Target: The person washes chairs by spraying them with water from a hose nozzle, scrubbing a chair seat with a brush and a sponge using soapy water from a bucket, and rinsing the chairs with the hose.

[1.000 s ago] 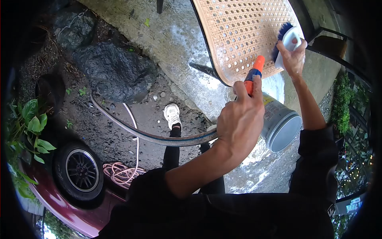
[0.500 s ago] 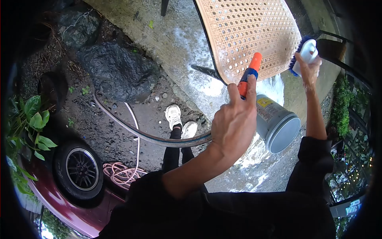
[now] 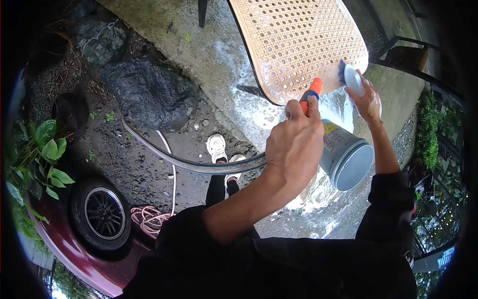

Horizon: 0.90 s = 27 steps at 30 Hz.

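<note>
My left hand is wrapped round an orange and blue hose nozzle, with the grey hose trailing off to the left. The nozzle points toward a chair's woven cane panel, which is tan, dark-edged and wet. My right hand grips a scrub brush with a white body and dark blue bristles. The bristles are at the panel's lower right edge; whether they touch it I cannot tell. Below the panel a grey bucket stands between my two arms.
Foamy water covers part of the concrete. To the left are dark rocks, a leafy plant and a maroon car with its wheel. A pink hose lies coiled near my feet. Another chair stands at the right.
My right hand has moved the brush left, from beyond the panel's right edge to its lower right part, and tilted it. The nozzle has dipped slightly in my left hand.
</note>
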Each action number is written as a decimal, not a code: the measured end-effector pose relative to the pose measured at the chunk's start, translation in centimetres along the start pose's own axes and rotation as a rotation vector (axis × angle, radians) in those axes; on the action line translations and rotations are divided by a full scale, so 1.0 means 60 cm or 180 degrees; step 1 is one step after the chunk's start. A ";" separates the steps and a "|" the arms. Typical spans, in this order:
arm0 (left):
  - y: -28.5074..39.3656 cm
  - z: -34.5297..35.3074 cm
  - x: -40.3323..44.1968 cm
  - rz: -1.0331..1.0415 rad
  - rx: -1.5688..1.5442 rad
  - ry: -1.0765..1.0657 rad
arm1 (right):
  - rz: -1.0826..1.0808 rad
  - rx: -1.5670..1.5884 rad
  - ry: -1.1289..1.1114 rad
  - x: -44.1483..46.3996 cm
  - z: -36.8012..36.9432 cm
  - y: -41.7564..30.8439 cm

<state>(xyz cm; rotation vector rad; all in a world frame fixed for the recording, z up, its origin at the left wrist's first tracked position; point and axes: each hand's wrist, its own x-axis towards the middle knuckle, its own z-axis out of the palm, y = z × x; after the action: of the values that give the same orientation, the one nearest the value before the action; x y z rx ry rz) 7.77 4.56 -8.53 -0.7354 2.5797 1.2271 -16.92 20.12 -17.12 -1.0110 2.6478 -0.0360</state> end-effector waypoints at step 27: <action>0.053 0.048 0.014 0.0093 0.0500 0.0345 | 0.0027 0.0162 0.0308 -0.037 0.043 -0.031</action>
<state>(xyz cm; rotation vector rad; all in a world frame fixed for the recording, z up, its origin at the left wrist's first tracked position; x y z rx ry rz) 5.30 8.17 -8.53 -0.7535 2.7450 1.0035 -13.39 20.42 -18.70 -1.0057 2.7231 -0.1535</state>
